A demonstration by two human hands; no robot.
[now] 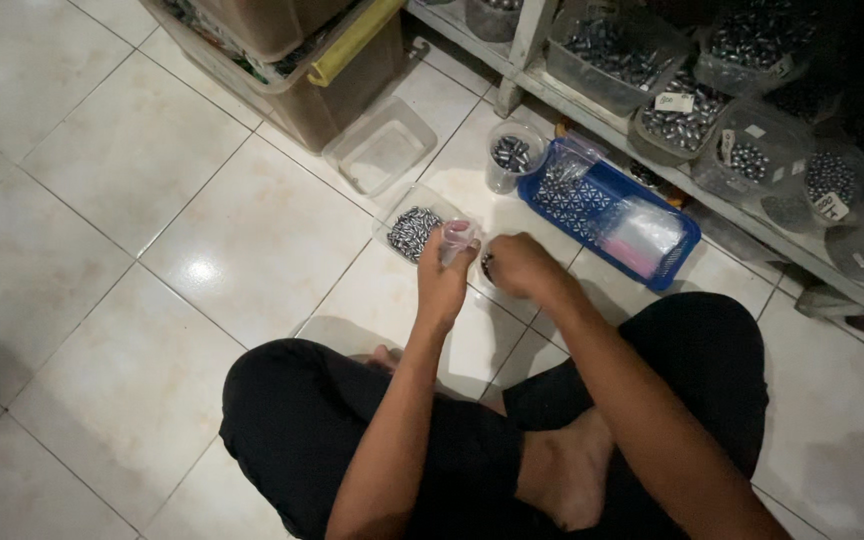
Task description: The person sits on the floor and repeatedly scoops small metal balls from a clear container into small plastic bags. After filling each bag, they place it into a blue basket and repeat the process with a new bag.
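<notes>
A person sits cross-legged on a white tiled floor [102, 200], seen from above, with small metal pieces sorted into containers within arm's reach. At far left the floor is bare; farther in, stacked brown storage bins [302, 60] stand against the top edge, and an empty clear plastic tub [380, 148] lies just beside them. Next comes a shallow clear tray [414, 230] holding a heap of small dark oval metal pieces, probably set close so the person can draw from it without shifting. The left hand [444, 275] is raised above that tray, fingers closed around a small clear plastic bag [457, 238] whose mouth appears held open and upward. The right hand [520, 265], just beside it, is curled downward near the floor; whether it grips any pieces cannot be told, since the fingers hide the palm. Beyond the hands stands a clear plastic cup [510, 155] partly filled with the same grey pieces, then a blue perforated basket [607, 205] containing filled packets and a stack of clear bags. At right, a low shelf [652, 170] carries a row of clear containers [612, 45] loaded with similar metal weights in different sizes, some with paper tags.
</notes>
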